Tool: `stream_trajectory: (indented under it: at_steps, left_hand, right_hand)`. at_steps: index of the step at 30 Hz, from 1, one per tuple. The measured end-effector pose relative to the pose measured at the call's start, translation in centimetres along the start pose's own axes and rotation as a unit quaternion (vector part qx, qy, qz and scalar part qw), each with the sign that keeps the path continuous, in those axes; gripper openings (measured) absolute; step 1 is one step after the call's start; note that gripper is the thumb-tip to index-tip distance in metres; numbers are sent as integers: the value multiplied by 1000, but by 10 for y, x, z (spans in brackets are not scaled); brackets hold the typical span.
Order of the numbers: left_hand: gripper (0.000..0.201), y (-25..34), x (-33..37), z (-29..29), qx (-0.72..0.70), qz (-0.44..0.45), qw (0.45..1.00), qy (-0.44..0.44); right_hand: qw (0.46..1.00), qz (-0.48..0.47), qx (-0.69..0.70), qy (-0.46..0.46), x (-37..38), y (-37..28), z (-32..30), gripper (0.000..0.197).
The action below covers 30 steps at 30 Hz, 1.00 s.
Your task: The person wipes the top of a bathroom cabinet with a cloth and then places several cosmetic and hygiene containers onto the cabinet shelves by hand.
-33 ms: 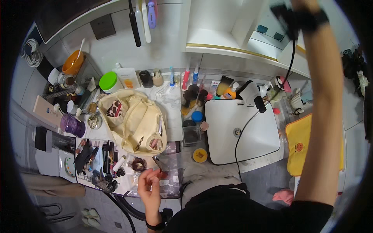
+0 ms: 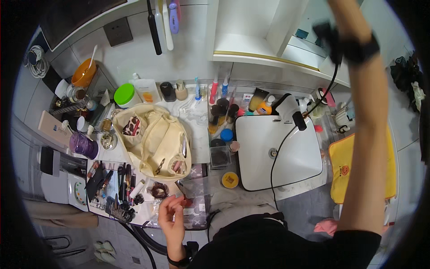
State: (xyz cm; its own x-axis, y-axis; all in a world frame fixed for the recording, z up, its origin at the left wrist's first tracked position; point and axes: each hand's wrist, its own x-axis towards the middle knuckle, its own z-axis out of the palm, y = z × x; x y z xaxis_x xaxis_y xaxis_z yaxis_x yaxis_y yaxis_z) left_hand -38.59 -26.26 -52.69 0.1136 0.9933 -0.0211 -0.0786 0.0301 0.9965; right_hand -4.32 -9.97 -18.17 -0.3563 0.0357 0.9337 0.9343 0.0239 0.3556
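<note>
My left hand (image 2: 172, 214) hovers at the counter's front edge, fingers loosely curled and apart, holding nothing. Just above it sits a dark brown scrunchie-like ring (image 2: 158, 190). A cream open-topped bag (image 2: 154, 145) lies beyond, with a leopard-print pouch (image 2: 131, 127) in one pocket and small slim items in another. To the left, makeup brushes and tubes (image 2: 123, 184) are spread over the counter. My right arm reaches up at the right; my right hand (image 2: 348, 17) runs off the top edge, its fingers out of sight. A black wrist device (image 2: 329, 40) with a cable is strapped on.
A white square sink (image 2: 280, 157) with a black cable across it occupies the right side. Bottles and jars (image 2: 222, 110) crowd its left and back edges. An open white cabinet (image 2: 246, 42) hangs above. A yellow towel (image 2: 345, 168) hangs at the right; a purple jar (image 2: 83, 145) stands at the left.
My right forearm and wrist have shifted slightly left and down, and more of the hand shows at the top. The left hand stays in place.
</note>
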Motion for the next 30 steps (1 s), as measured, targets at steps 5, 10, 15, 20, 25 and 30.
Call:
stream_trajectory:
  at_steps: [5,10,15,20,25,30]
  left_hand:
    - [28,2,-3,4,18,-30,999,4]
    - [28,18,3,28,64,-23,997,-35]
    - [28,5,10,47,136,-12,987,-83]
    - [34,1,44,78,271,-7,951,-146]
    - [40,-14,91,105,405,140,884,-186]
    - [48,-33,141,122,429,46,878,-209]
  right_hand:
    - [970,-4,186,-155,-135,-80,-57,27]
    - [845,227,284,-392,-251,-110,-117,25]
    - [781,339,308,-424,-277,-115,-187,25]
    - [728,398,258,-496,-270,-93,-256,28]
    - [752,388,65,-528,-250,-68,-324,30]
    - [759,453,-67,-463,-232,-57,-375,24]
